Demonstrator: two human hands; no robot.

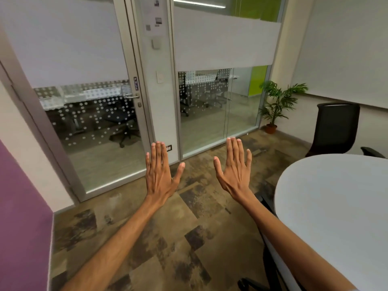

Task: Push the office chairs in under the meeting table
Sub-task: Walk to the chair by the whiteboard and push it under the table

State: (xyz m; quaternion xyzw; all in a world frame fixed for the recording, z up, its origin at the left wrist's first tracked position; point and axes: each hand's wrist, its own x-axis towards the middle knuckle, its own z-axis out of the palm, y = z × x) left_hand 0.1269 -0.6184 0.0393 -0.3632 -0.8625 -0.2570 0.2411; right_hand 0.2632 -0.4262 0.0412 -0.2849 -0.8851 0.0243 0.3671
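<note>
My left hand (160,173) and my right hand (234,169) are stretched out in front of me, palms down, fingers spread, holding nothing, above the carpet. The round white meeting table (336,206) fills the right side. A black office chair (334,128) stands at the table's far side, its back upright and its armrest near the rim. Dark parts of another chair (267,259) show beneath the table's near left edge, partly hidden by my right forearm. Neither hand touches a chair.
A glass door with a handle (134,97) and a glass partition (218,101) close off the room ahead. A potted plant (275,106) stands in the far corner. A purple wall (21,217) is on the left. Patterned carpet (147,238) spreads between me and the door.
</note>
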